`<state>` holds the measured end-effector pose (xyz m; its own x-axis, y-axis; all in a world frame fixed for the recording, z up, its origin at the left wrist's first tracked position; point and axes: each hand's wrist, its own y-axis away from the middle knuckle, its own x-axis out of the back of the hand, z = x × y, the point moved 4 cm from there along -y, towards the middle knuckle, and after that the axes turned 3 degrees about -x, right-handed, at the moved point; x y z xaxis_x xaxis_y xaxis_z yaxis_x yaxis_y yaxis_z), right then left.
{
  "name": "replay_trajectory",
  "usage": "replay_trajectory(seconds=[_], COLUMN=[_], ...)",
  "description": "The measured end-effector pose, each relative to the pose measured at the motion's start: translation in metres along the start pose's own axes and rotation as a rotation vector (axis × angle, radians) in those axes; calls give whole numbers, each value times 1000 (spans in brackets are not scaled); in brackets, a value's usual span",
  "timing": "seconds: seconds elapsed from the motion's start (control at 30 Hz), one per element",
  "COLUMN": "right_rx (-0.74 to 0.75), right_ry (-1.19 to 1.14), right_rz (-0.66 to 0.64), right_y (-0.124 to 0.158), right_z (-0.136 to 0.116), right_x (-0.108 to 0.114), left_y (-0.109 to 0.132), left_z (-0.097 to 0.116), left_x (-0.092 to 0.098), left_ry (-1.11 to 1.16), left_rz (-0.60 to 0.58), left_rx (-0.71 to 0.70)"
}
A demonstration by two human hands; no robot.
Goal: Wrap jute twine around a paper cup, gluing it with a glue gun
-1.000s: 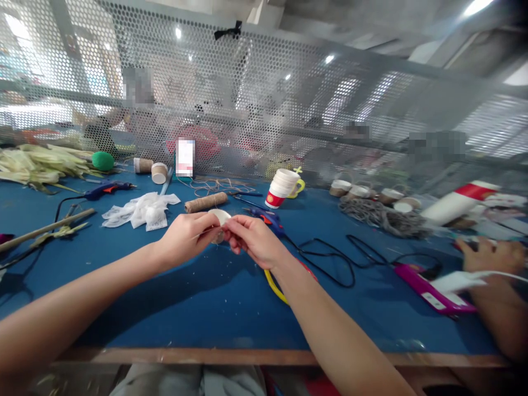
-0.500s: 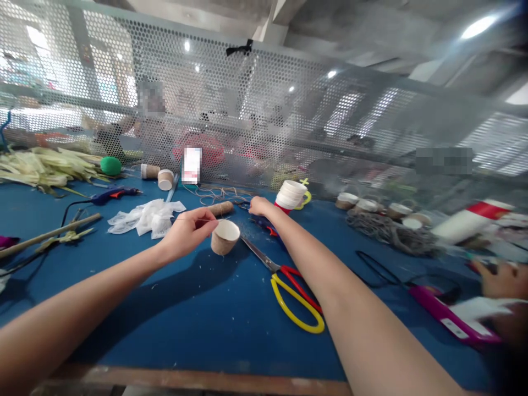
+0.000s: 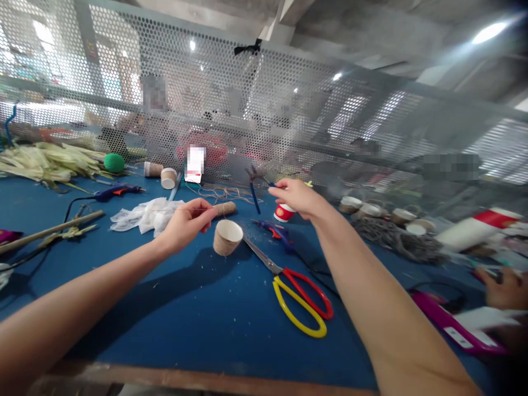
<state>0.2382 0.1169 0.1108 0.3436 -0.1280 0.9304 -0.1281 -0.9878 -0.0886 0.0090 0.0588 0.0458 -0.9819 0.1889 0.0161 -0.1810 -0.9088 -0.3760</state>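
My left hand (image 3: 193,220) is closed in a pinch, with a thin wire (image 3: 171,209) running out from its fingers. Just right of those fingertips is a small brown-wrapped paper cup (image 3: 226,240), its white inside facing up; whether it hangs or stands I cannot tell. My right hand (image 3: 297,198) is raised above the table and grips one blue handle of a pair of pliers (image 3: 254,190), whose other handle swings apart. Below the pliers lies a blue glue gun (image 3: 275,231). Scissors (image 3: 274,267) with red and yellow handles lie right of the cup.
A red paper cup (image 3: 284,213) is partly behind my right hand. White mesh cloth (image 3: 142,215), a brown roll (image 3: 225,209) and another glue gun (image 3: 117,191) lie to the left. Grey yarn (image 3: 388,234), small cups and another person's hand (image 3: 505,289) are at right. Perforated panel (image 3: 223,99) behind.
My right hand has lifted the pliers off the table and moved right, in front of the stacked cups. My left hand has risen slightly, still pinching the wire.
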Motion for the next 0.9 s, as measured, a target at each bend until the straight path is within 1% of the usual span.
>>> replay_trajectory(seconds=[0.03, 0.07, 0.1, 0.13, 0.2, 0.27, 0.33, 0.43, 0.5, 0.53, 0.63, 0.7, 0.77, 0.83, 0.9], right_rx=[25, 68, 113, 143, 175, 167, 144, 128, 138, 146, 154, 130, 94, 76, 81], right_ry=[-282, -555, -769, -923, -1103, -1203, -1292, -1417, -1474, -1503, -1604, -1651, -1664, -1657, -1639], right_rz=[-5, -49, -137, -209, -326, -446, -528, -574, -599, -607, -564, -522, -510, -501, -483], right_y=[18, 36, 55, 74, 107, 131, 145, 153, 155, 156, 159, 159, 158, 156, 152], right_z=[0, 0, -2, -4, -8, -14, -20, -28, -34, -37, -43, -45, -46, -44, -41], right_x=[4, 5, 2, -2, -16, -32, -47, -63, -74, -79, -95, -104, -109, -108, -103], left_y=[1, 3, 4, 7, 12, 16, 20, 25, 29, 31, 37, 40, 41, 40, 38], left_z=[3, 6, 9, 12, 15, 17, 18, 17, 17, 16, 14, 11, 8, 7, 8], left_x=[-1, -2, -3, -5, -10, -15, -20, -23, -25, -27, -34, -39, -40, -39, -35], left_ry=[31, 67, 107, 144, 211, 272, 363, 484, 499, 497, 530, 553, 546, 502, 443], left_rz=[5, 7, 5, 1, -13, -25, -8, 103, 178, 196, 202, 210, 224, 228, 212], left_rx=[-5, -10, -15, -20, -33, -36, -11, 68, 107, 119, 152, 186, 197, 162, 82])
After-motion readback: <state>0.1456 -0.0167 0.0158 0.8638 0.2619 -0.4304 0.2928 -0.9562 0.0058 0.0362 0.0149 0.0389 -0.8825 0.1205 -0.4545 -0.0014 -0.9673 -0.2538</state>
